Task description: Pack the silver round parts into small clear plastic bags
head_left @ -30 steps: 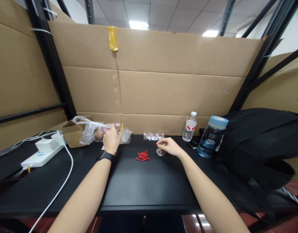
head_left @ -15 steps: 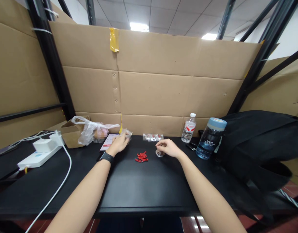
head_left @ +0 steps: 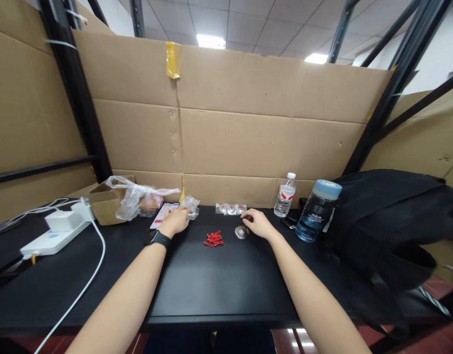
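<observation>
My left hand (head_left: 176,221), with a dark watch on the wrist, lies low over the table beside a crumpled clear plastic bag (head_left: 190,206). Its fingers are stretched out and hold nothing that I can see. Beneath it a phone (head_left: 162,216) with a lit screen is partly covered. My right hand (head_left: 259,223) hovers, fingers apart and bent, just right of a small pile of round silver discs (head_left: 241,232). Between my hands lies a heap of small red cord loops (head_left: 213,239). Behind, several round silver pieces in a clear wrapped strip (head_left: 231,209) lie in a row.
At the right stand a small water bottle (head_left: 285,195), a larger blue-lidded bottle (head_left: 318,211) and a black backpack (head_left: 384,221). On the left are an open cardboard box (head_left: 105,204), a plastic bag (head_left: 132,199) and a white power strip (head_left: 57,238) with a cable. Cardboard (head_left: 230,137) walls the back.
My left hand has drawn back from the crumpled bag, which now lies free. My right hand has come up off the silver discs, its fingers moving apart and slightly right.
</observation>
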A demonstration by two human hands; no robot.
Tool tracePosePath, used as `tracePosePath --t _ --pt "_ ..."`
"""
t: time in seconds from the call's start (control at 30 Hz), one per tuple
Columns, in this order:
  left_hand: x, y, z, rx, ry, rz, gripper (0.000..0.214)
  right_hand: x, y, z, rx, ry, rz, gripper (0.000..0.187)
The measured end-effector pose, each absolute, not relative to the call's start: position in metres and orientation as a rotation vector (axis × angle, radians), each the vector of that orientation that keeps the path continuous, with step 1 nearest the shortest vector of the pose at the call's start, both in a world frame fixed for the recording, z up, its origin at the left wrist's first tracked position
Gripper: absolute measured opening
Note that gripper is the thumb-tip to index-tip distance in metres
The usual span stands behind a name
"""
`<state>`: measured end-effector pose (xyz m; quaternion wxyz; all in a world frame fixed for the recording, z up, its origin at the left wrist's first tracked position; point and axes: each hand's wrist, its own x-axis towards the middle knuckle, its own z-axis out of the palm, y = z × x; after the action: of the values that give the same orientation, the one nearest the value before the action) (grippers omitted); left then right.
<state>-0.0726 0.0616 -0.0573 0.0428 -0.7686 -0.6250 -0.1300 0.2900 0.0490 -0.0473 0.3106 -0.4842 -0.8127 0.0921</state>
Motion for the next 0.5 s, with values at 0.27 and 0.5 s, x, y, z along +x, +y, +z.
tracePosePath --t 0.27,0.5 --pt "-0.060 0.057 -0.056 -2.326 -1.942 -0.315 0.039 0.299 0.069 -0.069 -1.677 -2.189 0.104 0.045" --pt "-0.056 0.060 -0.060 -2.426 -1.909 -0.367 0.042 0.295 0.074 -0.071 -1.800 -2.261 0.116 0.046"
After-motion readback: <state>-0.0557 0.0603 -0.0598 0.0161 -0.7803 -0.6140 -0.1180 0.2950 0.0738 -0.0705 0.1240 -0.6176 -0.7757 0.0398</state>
